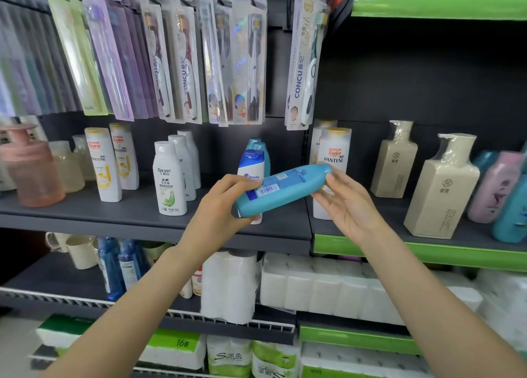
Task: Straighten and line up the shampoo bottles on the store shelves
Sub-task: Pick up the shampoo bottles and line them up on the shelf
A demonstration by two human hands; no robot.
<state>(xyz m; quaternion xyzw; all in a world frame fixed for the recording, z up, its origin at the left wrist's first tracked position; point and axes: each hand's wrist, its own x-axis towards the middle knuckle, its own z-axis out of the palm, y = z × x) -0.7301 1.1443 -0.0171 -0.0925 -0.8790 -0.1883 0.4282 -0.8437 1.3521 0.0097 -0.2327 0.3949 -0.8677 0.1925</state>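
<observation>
Fingers [242,182] of both hands clasp teal bottle [285,188], held tilted.

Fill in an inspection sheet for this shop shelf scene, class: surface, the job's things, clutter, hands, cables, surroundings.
Surface: dark shelf carrying upright bottles.
Job's things: teal bottle held tilted on its side, off the shelf, barcode towards the camera; blue-capped white bottle standing behind it; white shampoo bottles in rows.
Clutter: nothing seen.
Hands: left hand grips the teal bottle's lower end; right hand supports its higher end with its fingers.
Cables: nothing seen.
Surroundings: toothbrush packs hanging above; tissue packs below.
</observation>
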